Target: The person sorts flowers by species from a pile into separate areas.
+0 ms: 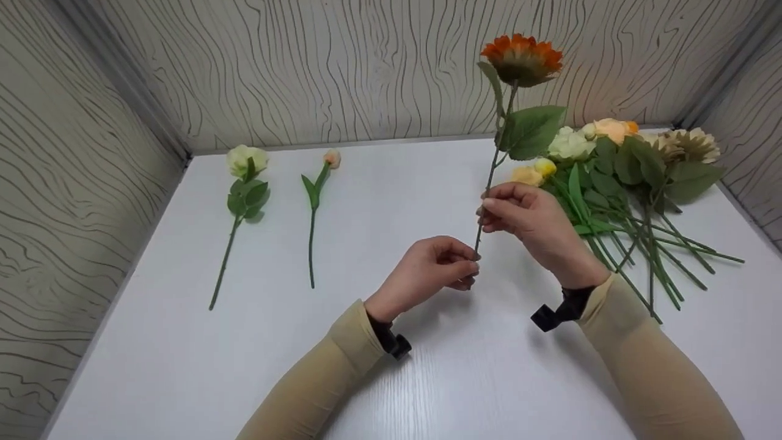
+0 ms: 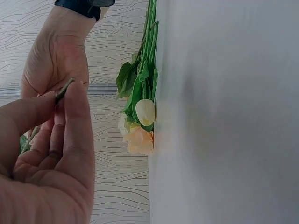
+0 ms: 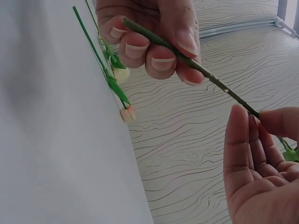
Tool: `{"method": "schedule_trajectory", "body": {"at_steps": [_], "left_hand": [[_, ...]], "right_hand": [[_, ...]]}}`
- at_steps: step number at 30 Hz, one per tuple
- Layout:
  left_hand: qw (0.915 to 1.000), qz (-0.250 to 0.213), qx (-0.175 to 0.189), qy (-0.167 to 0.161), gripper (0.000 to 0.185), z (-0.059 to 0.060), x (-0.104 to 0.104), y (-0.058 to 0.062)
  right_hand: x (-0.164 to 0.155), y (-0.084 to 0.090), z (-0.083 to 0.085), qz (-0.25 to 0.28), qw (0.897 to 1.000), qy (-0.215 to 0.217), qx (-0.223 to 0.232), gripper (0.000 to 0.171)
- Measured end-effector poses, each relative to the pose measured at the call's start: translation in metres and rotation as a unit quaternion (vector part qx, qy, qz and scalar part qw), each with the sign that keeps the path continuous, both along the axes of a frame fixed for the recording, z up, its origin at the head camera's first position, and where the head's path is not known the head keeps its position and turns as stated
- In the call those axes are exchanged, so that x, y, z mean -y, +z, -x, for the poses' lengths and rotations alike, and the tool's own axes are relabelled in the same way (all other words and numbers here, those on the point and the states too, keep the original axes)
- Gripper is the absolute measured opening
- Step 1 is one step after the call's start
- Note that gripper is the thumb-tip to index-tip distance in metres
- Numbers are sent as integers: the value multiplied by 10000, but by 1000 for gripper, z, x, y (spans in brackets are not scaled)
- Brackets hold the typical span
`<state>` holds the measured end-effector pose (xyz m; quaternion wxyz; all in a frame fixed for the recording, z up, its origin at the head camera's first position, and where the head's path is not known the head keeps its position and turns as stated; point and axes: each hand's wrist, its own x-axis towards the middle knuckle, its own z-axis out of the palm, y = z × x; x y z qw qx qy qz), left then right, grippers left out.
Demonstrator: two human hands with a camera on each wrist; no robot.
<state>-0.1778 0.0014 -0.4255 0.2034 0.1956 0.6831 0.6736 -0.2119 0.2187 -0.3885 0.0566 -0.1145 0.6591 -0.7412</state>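
An artificial orange flower (image 1: 523, 58) with green leaves stands upright above the table, its stem tilted slightly. My right hand (image 1: 544, 229) pinches the stem about midway, between thumb and fingertips. Lower down, my left hand (image 1: 431, 269) pinches the stem near its bottom end. In the right wrist view, the stem (image 3: 212, 78) runs from the left hand (image 3: 161, 35) to the right hand (image 3: 261, 172), and its cut end pokes out past the left fingers. The left wrist view shows a bit of stem (image 2: 64, 91) between the left thumb and forefinger; the bloom is out of sight there.
On the white table (image 1: 256, 366), a white rose (image 1: 246, 160) and a small peach tulip (image 1: 332, 159) lie apart at the left. A pile of mixed flowers (image 1: 632, 159) lies at the right, stems toward me, partly behind the right hand. Patterned walls (image 1: 366, 67) border the table.
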Motion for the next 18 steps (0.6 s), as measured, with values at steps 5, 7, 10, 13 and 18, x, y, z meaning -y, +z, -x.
{"method": "schedule_trajectory", "body": {"at_steps": [5,7,10,13,18], "left_hand": [[9992,273,65,-293,13,-3,0,1],[9984,366,85,-410,14,-3,0,0],[9978,416,146,-497,13,-4,0,-2],[9985,370,104,-394,13,-4,1,-2],[9999,154,24,-59,13,-1,1,0]], "right_hand": [[-9,2,3,782,9966,-224,89,33],[-14,2,5,1057,9937,-327,148,35],[-16,1,7,1220,9913,-443,210,37],[-15,0,7,1099,9925,-475,233,38],[-7,-4,5,628,9967,-460,232,40]]}}
